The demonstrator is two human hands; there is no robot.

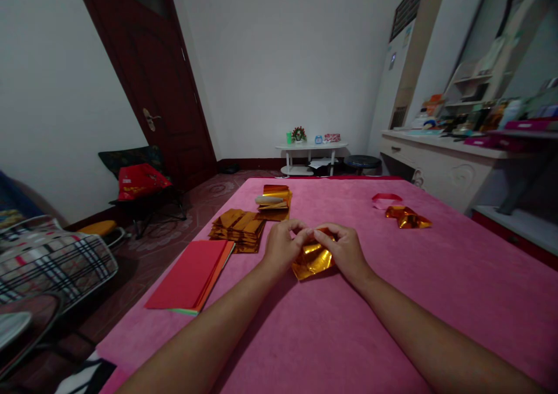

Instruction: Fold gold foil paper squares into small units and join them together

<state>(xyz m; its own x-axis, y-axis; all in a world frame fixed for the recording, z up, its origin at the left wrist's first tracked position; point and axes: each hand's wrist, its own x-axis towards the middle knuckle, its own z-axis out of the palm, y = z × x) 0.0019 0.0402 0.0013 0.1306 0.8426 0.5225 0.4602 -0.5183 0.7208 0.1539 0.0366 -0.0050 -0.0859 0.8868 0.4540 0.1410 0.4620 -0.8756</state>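
Though shiny, foil (pixel 313 260) btwn hands (pixel 281 244) (pixel 349 250)

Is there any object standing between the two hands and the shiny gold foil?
Nothing visible stands in between: the left hand and right hand both hold the gold foil directly, over the pink cloth.

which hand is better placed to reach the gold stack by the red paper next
Probably the left hand: it is nearer the gold stack. The right hand is farther across; both hold gold foil.

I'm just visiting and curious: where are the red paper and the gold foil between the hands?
Red paper (pixel 188 273): head view, middle of the top sheet.
Gold foil (pixel 314 259): head view, shiny lower part.
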